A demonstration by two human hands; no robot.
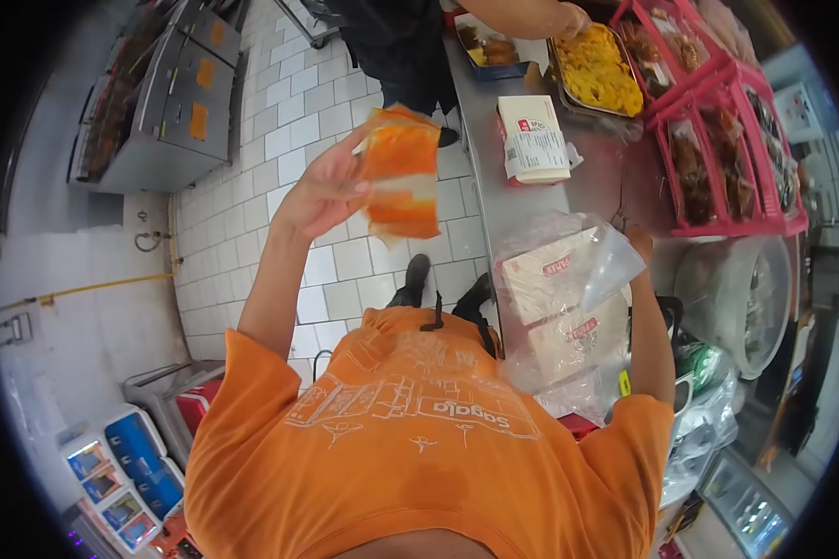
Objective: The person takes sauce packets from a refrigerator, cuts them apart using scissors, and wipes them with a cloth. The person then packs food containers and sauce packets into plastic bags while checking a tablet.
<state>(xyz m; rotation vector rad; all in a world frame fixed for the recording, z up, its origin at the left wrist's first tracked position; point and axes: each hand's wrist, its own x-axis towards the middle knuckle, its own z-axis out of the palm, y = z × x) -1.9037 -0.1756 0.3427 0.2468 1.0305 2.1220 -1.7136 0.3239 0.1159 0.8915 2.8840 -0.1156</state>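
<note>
My left hand [331, 189] is closed on an orange and whitish packet [403, 168], held up over the floor left of the steel counter. The packet is slightly blurred, and its contents cannot be made out. My right hand [639, 241] is over the counter at the far edge of a clear plastic bag [615, 265]. Its fingers are mostly hidden, and a thin dark object [621, 207] shows just beyond them. Pale packs with red labels [555, 270] lie in the clear bag.
Ahead on the steel counter [494, 196] stands a white labelled box [534, 140]. Another person's hand [573, 20] is at a tray of yellow food [595, 70]. Pink baskets [718, 158] of packaged food stand right, above a clear tub [741, 289]. Grey cabinets [186, 84] stand left.
</note>
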